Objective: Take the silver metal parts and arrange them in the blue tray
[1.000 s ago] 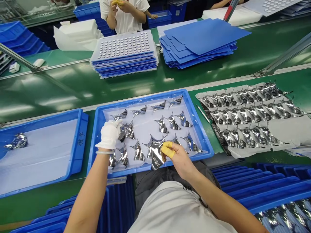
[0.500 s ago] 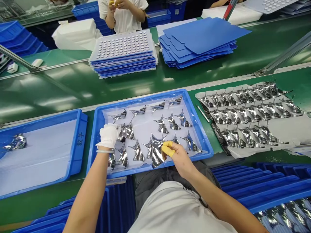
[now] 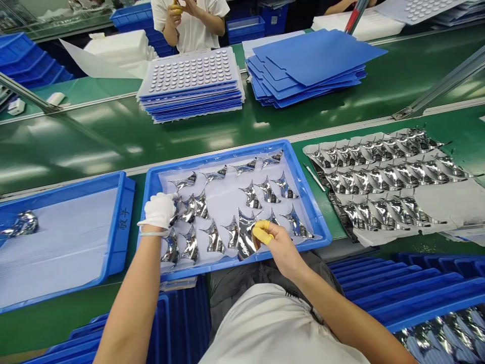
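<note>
In the blue tray (image 3: 308,202) lie several shiny chrome parts with curved, pointed tips, on a white liner. My right hand (image 3: 278,242), with yellow covers on thumb and finger, pinches a larger-looking chrome piece (image 3: 247,237) with script-like marking, held above the tray's front edge. At the tray's left side is my left hand (image 3: 157,211) in a white glove. Its fingers are bent against a chrome part (image 3: 175,212) in the middle row, and the fingertips are partly hidden. Beside that part are another chrome part (image 3: 187,210) and the rest of the row.
A second blue tray (image 3: 117,227) on the left holds a chrome piece (image 3: 25,222). Rows of chrome parts (image 3: 379,179) lie on sheets at right, near a pen-like tool (image 3: 314,177). Blue sheets (image 3: 310,55) are stacked behind; a co-worker (image 3: 193,25) is across the bench.
My left hand has shifted left and slightly down, showing more of the chrome parts beside and below it. My right hand still holds its piece in nearly the same place.
</note>
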Action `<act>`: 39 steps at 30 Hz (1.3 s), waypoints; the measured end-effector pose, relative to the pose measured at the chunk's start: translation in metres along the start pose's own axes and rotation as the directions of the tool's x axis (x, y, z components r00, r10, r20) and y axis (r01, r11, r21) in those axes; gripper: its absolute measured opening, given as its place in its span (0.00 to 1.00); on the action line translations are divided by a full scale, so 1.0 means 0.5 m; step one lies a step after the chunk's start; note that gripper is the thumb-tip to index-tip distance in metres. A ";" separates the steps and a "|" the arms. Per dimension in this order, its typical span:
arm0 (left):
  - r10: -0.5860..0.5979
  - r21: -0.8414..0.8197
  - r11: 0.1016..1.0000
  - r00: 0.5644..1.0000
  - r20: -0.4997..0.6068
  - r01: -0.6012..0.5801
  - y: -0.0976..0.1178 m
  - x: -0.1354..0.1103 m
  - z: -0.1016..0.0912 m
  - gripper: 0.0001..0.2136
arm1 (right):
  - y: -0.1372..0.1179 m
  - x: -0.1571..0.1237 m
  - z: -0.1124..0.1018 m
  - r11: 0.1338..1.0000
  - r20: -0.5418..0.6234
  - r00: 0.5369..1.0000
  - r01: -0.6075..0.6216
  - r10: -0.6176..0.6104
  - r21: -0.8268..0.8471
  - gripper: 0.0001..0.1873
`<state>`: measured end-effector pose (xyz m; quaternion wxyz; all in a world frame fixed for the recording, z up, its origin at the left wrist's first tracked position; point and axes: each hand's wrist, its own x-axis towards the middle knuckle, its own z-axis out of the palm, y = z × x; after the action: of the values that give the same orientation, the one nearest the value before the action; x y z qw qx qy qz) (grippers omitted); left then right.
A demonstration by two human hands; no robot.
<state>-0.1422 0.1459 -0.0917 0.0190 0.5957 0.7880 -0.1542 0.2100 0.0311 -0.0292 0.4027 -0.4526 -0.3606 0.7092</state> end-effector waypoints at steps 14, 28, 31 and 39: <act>-0.080 0.138 0.986 0.993 -0.086 0.091 0.011 -0.031 -0.019 0.15 | 0.008 0.003 -0.003 1.000 -0.015 1.000 -0.001 0.001 0.006 0.13; 0.266 -0.106 0.957 0.963 -0.046 -0.269 0.128 -0.022 -0.042 0.13 | 0.008 0.003 -0.005 1.000 -0.023 1.000 0.006 -0.006 -0.006 0.14; 0.264 -0.121 0.955 0.963 -0.060 -0.269 0.130 -0.023 -0.056 0.13 | 0.005 0.003 -0.004 1.000 -0.020 1.000 0.005 -0.005 0.001 0.14; 0.331 -0.223 0.917 0.943 -0.040 -0.332 0.158 -0.019 -0.052 0.12 | 0.008 0.003 0.001 1.000 -0.018 1.000 -0.006 0.006 -0.020 0.13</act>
<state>-0.0611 0.1633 -0.0821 0.1121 0.7145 0.6882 -0.0575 0.2083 0.0310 -0.0330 0.3992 -0.4641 -0.3627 0.7026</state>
